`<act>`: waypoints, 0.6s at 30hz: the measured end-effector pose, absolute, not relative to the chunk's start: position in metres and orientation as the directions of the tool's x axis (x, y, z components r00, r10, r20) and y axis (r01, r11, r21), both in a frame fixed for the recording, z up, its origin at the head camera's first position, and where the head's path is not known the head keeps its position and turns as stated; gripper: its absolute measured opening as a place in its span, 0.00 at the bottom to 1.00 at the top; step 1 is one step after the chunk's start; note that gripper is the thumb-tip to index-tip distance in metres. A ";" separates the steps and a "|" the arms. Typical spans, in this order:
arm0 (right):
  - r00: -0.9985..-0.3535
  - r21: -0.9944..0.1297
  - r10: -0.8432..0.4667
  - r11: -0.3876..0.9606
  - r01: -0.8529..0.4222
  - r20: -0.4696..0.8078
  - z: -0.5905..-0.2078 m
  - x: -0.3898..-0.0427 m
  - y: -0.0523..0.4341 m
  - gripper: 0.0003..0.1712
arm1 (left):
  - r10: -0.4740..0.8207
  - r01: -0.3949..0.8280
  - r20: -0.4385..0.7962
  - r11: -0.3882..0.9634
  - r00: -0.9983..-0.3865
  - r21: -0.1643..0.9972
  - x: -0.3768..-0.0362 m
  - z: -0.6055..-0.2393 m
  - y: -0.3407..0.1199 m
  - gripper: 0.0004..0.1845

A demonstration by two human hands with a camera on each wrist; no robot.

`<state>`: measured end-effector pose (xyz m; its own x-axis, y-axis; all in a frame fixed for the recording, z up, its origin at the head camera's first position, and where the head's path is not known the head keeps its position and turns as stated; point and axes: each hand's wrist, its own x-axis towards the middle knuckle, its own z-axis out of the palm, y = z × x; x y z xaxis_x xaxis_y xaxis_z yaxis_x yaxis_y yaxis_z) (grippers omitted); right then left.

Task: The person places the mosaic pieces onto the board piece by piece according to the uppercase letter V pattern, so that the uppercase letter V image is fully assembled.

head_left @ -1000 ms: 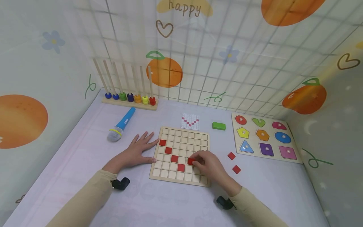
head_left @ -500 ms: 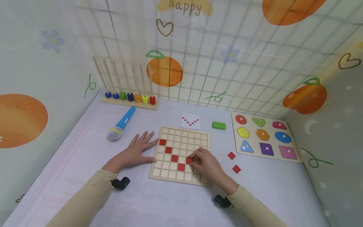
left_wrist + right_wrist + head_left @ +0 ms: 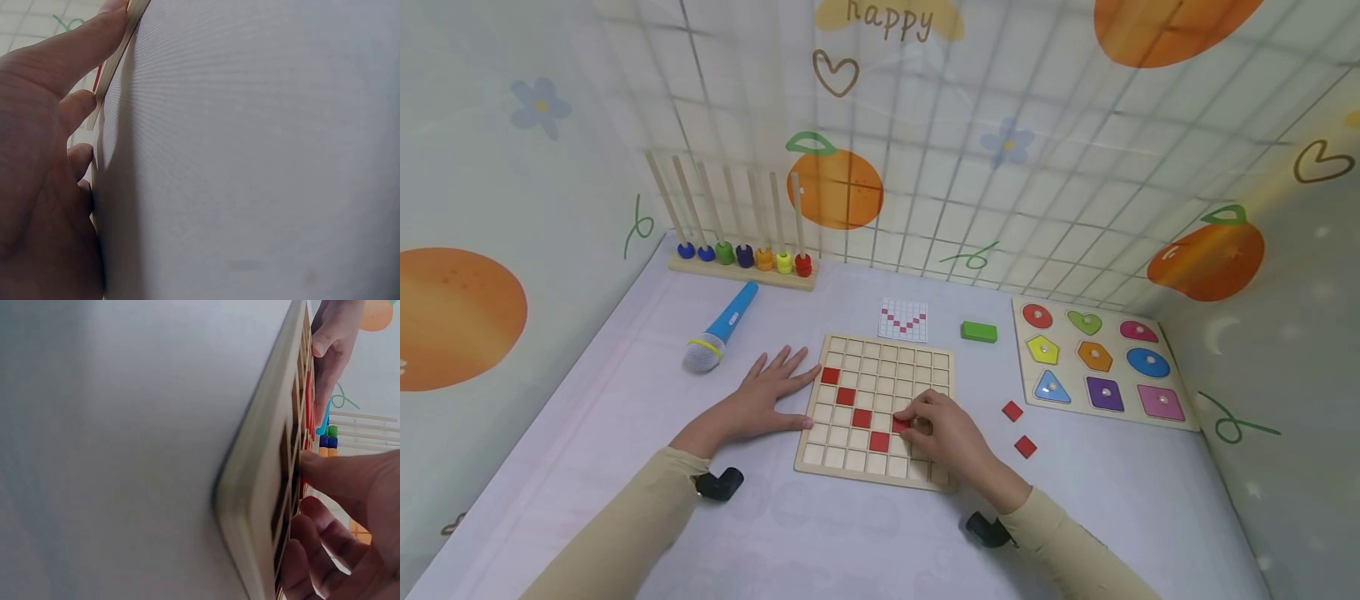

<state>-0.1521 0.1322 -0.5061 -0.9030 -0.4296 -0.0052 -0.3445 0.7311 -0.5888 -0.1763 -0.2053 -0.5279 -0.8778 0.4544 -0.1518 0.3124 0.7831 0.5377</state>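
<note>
A square wooden grid board (image 3: pixel 880 367) lies on the white table, with several red square tiles (image 3: pixel 846 397) in its cells along a diagonal. With thumb and index finger, my right hand (image 3: pixel 947 437) pinches one more red tile (image 3: pixel 898 426), low at a cell just up and right of the lowest red one. In the right wrist view, the thumb (image 3: pixel 331 475) sits at the board's surface with the other fingers bent. My left hand (image 3: pixel 765 400) rests flat with spread fingers, its thumb and index fingertip touching the board's left edge.
Two loose red tiles (image 3: pixel 1026 447) lie right of the board. Behind it are a pattern card (image 3: pixel 903 320) and a green block (image 3: pixel 979 332). A toy microphone (image 3: pixel 722 329) and a bead-peg rack (image 3: pixel 741 272) stand left; a shape puzzle (image 3: pixel 1097 364) lies right.
My right hand has shifted slightly left and lowered the red tile toward a cell, then held nearly still. My left hand has stayed at the board's edge.
</note>
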 end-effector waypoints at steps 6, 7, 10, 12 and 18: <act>-0.903 -0.586 -0.429 0.735 -0.342 -0.012 -0.508 -0.154 0.132 0.13 | 0.455 0.311 -0.155 0.783 -0.877 0.538 -0.176 -0.527 -0.205 0.51; -0.903 -0.585 -0.429 0.736 -0.341 -0.013 -0.508 -0.154 0.132 0.13 | 0.455 0.312 -0.155 0.783 -0.877 0.538 -0.177 -0.527 -0.205 0.51; -0.901 -0.583 -0.433 0.736 -0.345 -0.013 -0.507 -0.154 0.132 0.14 | 0.457 0.313 -0.156 0.783 -0.876 0.538 -0.177 -0.527 -0.205 0.51; -0.901 -0.584 -0.434 0.735 -0.344 -0.016 -0.507 -0.154 0.133 0.15 | 0.458 0.314 -0.156 0.782 -0.875 0.539 -0.177 -0.527 -0.205 0.51; -0.905 -0.607 -0.425 0.721 -0.335 -0.006 -0.505 -0.153 0.134 0.16 | 0.462 0.315 -0.157 0.780 -0.873 0.541 -0.177 -0.526 -0.206 0.51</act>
<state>-0.1525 0.1340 -0.5053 -0.9051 -0.4251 -0.0058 -0.3348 0.7211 -0.6065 -0.1767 -0.2055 -0.5263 -0.8730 0.4617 -0.1572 0.3152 0.7801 0.5405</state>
